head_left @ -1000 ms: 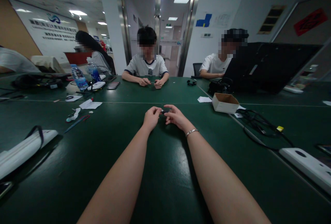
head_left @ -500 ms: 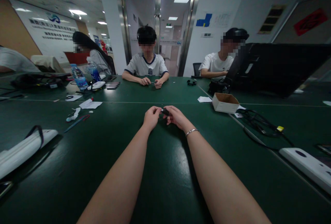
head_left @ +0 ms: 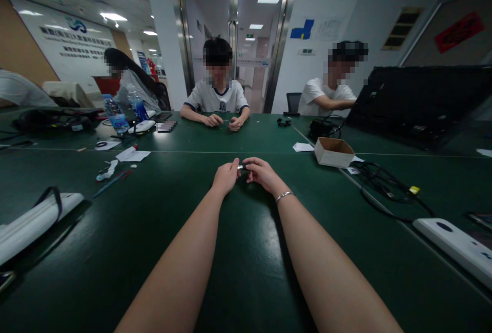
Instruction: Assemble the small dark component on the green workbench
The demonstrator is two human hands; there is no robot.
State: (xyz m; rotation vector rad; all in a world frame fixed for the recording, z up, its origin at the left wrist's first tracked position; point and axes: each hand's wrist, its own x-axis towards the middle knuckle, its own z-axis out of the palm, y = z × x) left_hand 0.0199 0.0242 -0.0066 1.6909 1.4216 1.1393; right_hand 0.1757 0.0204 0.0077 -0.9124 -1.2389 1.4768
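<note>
Out over the green table, my left hand (head_left: pixel 226 176) and my right hand (head_left: pixel 262 173) meet at their fingertips. Between them is a small black-and-silver stick-shaped object (head_left: pixel 242 167), too small to name its kind. The left thumb and fingers pinch its silver end. My right fingers close around the dark end, hiding part of it. A silver bracelet circles my right wrist.
Ahead is a small open cardboard box (head_left: pixel 333 153), with black cables (head_left: pixel 384 182) and a white power strip (head_left: pixel 455 241) to its right. A white device (head_left: pixel 42 220) lies at left. Across the table sits a person (head_left: pixel 219 95); a large monitor (head_left: pixel 418 102) stands at right.
More silver shows between my fingertips, and the object lies more level. The person at right has reached an arm toward the monitor, which has shifted.
</note>
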